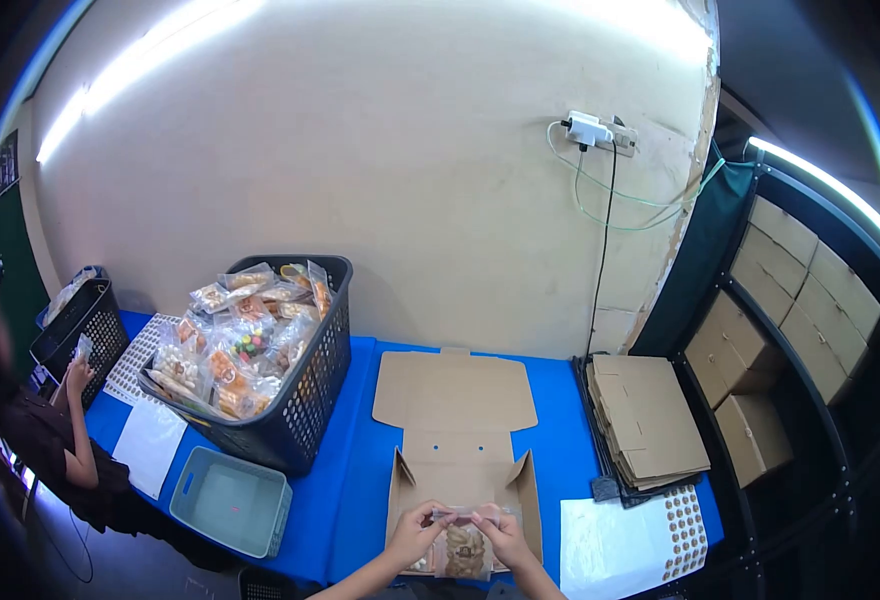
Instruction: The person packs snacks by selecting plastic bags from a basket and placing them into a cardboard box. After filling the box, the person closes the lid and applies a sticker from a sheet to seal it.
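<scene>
My left hand (416,530) and my right hand (501,535) together hold a clear snack packet (463,547) by its top edge, just above the open cardboard box (457,480) on the blue table (360,470). The packet holds light brown snacks. The box lid lies flat, folded back toward the wall. Both hands pinch the packet's upper corners.
A dark basket (300,400) heaped with snack packets stands at the left, with a small grey bin (232,500) in front. Flat cardboard blanks (650,420) are stacked at the right, beside a sticker sheet (682,530). Another person (50,440) sits at far left by a second basket (80,325).
</scene>
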The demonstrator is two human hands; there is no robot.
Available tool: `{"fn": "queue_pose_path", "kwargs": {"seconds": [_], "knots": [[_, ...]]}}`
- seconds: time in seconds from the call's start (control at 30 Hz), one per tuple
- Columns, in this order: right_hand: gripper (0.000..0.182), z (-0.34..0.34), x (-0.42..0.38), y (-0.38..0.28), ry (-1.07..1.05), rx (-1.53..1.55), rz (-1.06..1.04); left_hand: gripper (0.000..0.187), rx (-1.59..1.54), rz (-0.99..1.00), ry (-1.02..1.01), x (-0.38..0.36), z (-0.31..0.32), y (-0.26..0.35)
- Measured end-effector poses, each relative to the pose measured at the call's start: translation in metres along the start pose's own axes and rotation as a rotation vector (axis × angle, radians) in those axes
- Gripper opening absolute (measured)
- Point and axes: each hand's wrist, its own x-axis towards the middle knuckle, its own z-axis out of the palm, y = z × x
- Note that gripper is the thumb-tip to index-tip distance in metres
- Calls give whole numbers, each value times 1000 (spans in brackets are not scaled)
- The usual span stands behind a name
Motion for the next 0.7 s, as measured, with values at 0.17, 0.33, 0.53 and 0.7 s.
{"fn": "queue_pose_path", "kwargs": {"seconds": [0.17,0.33,0.53,0.7], "knots": [[38,-2,-8,4,-81,49,-50,26,-7,59,-57,2,0,18],[39,-2,2,-21,252,-417,-291,39,-107,143,37,5,-18,29],[40,20,1,-23,118,-600,-301,73,157,232,-236,-14,8,19],[64,23,11,16,10,-539,-254,74,321,203,-136,-1,2,-2]]}}
